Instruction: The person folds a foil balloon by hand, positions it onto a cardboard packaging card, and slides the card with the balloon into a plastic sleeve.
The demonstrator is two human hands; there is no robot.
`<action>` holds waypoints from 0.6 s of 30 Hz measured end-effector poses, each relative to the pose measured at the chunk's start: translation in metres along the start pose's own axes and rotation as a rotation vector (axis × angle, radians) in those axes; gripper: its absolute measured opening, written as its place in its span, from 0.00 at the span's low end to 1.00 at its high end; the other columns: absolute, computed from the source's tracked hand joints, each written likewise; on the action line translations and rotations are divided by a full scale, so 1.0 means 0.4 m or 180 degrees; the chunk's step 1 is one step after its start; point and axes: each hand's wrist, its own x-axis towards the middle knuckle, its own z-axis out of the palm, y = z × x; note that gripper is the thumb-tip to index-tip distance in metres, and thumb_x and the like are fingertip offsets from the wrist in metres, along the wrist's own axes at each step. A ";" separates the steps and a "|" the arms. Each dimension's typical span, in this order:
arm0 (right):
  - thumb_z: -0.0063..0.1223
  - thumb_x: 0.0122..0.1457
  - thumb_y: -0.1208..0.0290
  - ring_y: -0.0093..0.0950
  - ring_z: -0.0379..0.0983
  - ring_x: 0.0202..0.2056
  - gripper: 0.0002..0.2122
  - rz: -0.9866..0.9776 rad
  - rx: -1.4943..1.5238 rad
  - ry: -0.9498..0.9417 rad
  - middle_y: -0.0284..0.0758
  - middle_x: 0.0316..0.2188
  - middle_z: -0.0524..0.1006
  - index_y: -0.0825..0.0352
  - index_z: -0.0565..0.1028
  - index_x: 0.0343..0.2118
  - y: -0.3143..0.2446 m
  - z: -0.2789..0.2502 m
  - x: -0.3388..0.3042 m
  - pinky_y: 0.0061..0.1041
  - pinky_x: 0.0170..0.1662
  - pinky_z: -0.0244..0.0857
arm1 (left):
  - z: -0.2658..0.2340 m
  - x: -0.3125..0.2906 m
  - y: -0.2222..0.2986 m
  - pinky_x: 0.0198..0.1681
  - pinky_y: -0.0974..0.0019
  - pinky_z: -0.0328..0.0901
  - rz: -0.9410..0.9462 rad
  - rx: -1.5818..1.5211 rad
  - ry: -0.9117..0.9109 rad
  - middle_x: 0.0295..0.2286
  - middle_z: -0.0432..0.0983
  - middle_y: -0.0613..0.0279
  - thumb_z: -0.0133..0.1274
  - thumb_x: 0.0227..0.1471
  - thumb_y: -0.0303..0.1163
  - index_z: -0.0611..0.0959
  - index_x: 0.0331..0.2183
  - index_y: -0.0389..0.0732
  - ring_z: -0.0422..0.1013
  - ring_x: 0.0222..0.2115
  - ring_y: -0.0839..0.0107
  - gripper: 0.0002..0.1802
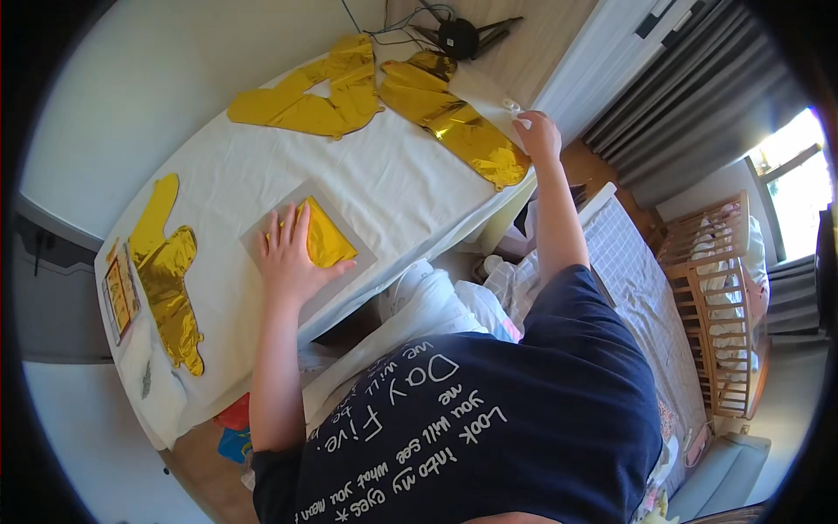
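Observation:
My left hand point(292, 249) lies with its fingers spread on a folded gold foil balloon point(330, 237). Under that balloon is a flat grey square sheet or bag point(362, 262) on the white-covered table. At the table's far right corner, my right hand point(539, 138) is closed, with a small white item point(522, 122) at its fingertips; its exact kind is too small to make out. Just left of my right forearm, a flat gold foil balloon point(458, 127) stretches along the table edge. Another flat gold balloon point(305, 105) is spread at the back.
At the left end of the table point(218, 175) lie a further flat gold balloon point(166, 271) and a printed package point(120, 293). A black router-like device point(458, 39) with cables stands behind. To the right are a bed point(637, 271), a wooden crib point(716, 306) and grey curtains point(690, 105).

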 end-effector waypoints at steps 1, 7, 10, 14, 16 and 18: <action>0.59 0.58 0.60 0.42 0.78 0.44 0.11 0.0119 -0.0120 -0.0225 0.36 0.42 0.83 0.58 0.85 0.39 -0.007 0.005 0.005 0.40 0.49 0.72 | 0.000 -0.003 -0.003 0.67 0.32 0.43 -0.0019 -0.0073 -0.0014 0.67 0.57 0.52 0.67 0.33 0.67 0.61 0.67 0.48 0.48 0.68 0.46 0.65; 0.59 0.60 0.62 0.43 0.77 0.46 0.10 0.0218 0.0149 -0.0190 0.39 0.45 0.82 0.60 0.85 0.38 0.012 0.008 0.010 0.37 0.51 0.70 | 0.014 -0.005 -0.018 0.66 0.31 0.44 0.0111 -0.0114 0.0172 0.65 0.59 0.50 0.65 0.35 0.70 0.61 0.67 0.45 0.50 0.68 0.44 0.65; 0.63 0.56 0.67 0.44 0.78 0.41 0.07 -0.0208 0.0927 0.0350 0.41 0.39 0.82 0.64 0.84 0.34 -0.134 -0.036 -0.051 0.38 0.46 0.71 | 0.022 -0.019 -0.026 0.67 0.32 0.44 0.0064 -0.0124 0.0236 0.65 0.60 0.50 0.65 0.37 0.69 0.61 0.68 0.46 0.51 0.67 0.45 0.64; 0.64 0.55 0.69 0.42 0.77 0.40 0.06 -0.1286 0.1668 -0.0461 0.39 0.35 0.80 0.63 0.84 0.34 -0.380 -0.070 -0.213 0.36 0.46 0.71 | 0.021 -0.017 -0.029 0.67 0.34 0.44 0.0179 -0.0198 0.0392 0.64 0.61 0.50 0.63 0.39 0.69 0.60 0.68 0.46 0.53 0.66 0.44 0.63; 0.64 0.55 0.68 0.39 0.76 0.41 0.06 -0.1768 0.1785 -0.1059 0.36 0.35 0.80 0.61 0.84 0.35 -0.488 -0.071 -0.290 0.36 0.46 0.70 | 0.019 -0.014 -0.030 0.68 0.34 0.42 0.0097 -0.0294 0.0255 0.65 0.59 0.51 0.62 0.42 0.67 0.58 0.69 0.47 0.50 0.68 0.45 0.61; 0.64 0.55 0.68 0.37 0.76 0.40 0.06 -0.1967 0.1914 -0.1379 0.35 0.35 0.80 0.60 0.84 0.34 -0.572 -0.064 -0.344 0.36 0.45 0.70 | 0.018 -0.009 -0.032 0.68 0.34 0.41 0.0048 -0.0398 0.0124 0.66 0.58 0.51 0.61 0.44 0.65 0.56 0.70 0.48 0.48 0.69 0.46 0.60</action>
